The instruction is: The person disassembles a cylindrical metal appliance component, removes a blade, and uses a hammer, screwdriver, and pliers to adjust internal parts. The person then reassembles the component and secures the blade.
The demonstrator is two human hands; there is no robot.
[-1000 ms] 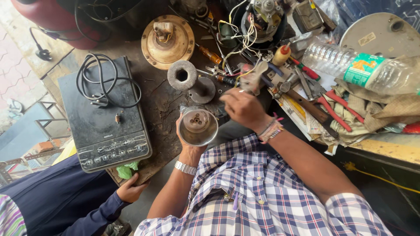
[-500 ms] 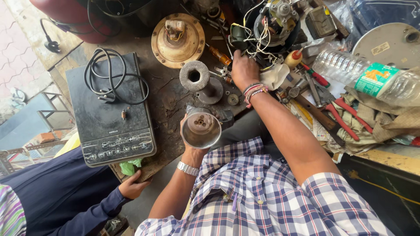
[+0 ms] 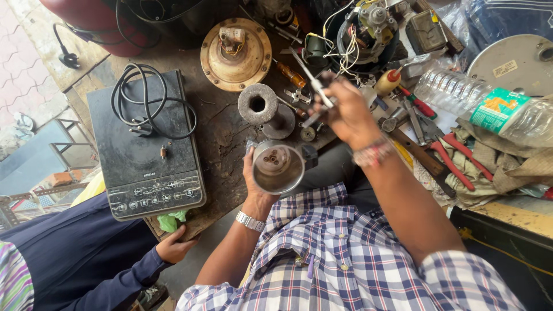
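Note:
My left hand grips a round metal cup-shaped part, its open side up, with small fittings showing at its bottom. My right hand is raised over the workbench, just right of and above the cup, and holds a thin metal tool that points up and to the left. The tool is blurred. A watch sits on my left wrist and thread bands circle my right wrist.
A black induction cooktop with a coiled cord lies at left. Another person's hand in a dark sleeve grips the bench edge. A brass disc, grey cylinder, wired motor, pliers and plastic bottle crowd the bench.
My right hand reached to the cluttered bench, then came back up holding the thin metal tool. The cup in my left hand tilted so that its open inside faces up.

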